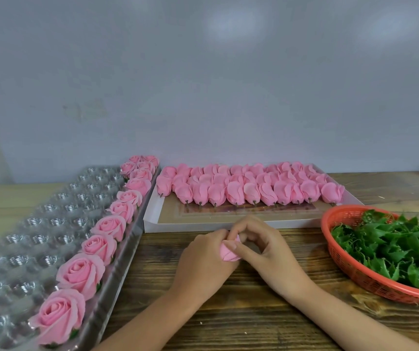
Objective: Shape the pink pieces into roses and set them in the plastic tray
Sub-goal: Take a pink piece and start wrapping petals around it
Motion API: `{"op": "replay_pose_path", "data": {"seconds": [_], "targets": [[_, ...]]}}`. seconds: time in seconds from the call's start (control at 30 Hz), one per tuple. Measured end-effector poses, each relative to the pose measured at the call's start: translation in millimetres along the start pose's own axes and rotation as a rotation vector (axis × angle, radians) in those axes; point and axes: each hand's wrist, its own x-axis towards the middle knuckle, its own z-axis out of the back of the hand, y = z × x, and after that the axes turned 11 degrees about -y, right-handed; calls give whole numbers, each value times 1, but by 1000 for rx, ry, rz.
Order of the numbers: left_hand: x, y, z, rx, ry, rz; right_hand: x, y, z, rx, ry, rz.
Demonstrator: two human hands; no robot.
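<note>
One pink piece (226,252) is pinched between both hands above the wooden table, mostly covered by fingers. My left hand (204,259) cups it from the left; my right hand (259,244) presses its petals from the right with thumb and fingertips. A clear plastic tray (26,239) with round cups lies on the left. Its right-hand column holds several finished pink roses (80,273). A shallow white box (203,222) behind my hands carries several rows of unshaped pink pieces (251,188) lying on their sides.
A red plastic basket (355,269) full of green leaves (400,247) sits at the right edge. A grey wall rises right behind the box. Bare wooden tabletop (241,312) lies around my forearms.
</note>
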Motion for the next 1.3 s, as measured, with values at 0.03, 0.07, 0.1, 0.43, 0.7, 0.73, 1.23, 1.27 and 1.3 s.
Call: {"op": "replay_pose_path", "data": {"seconds": [0.03, 0.07, 0.1, 0.43, 0.7, 0.73, 1.23, 1.27, 1.3], "targets": [[1, 0, 0, -33, 12, 19, 0, 1, 0, -19, 0, 32], [1, 0, 0, -66, 27, 35, 0, 2, 1, -36, -2, 65], [2, 0, 1, -96, 42, 49, -1, 2, 1, -50, -5, 93], [-2, -3, 2, 44, -41, -21, 0, -2, -1, 34, -30, -83], [0, -3, 2, -29, 29, -2, -1, 3, 0, -61, -15, 105], [1, -3, 2, -50, 31, 4, -1, 4, 0, -78, -17, 130], [-1, -3, 2, -90, -23, 10, -2, 7, 0, -151, 17, 148], [0, -2, 2, -91, -24, 16, -2, 7, 0, -148, 15, 147], [0, -2, 2, -92, -20, 24, -2, 6, 0, -141, 7, 141]]}}
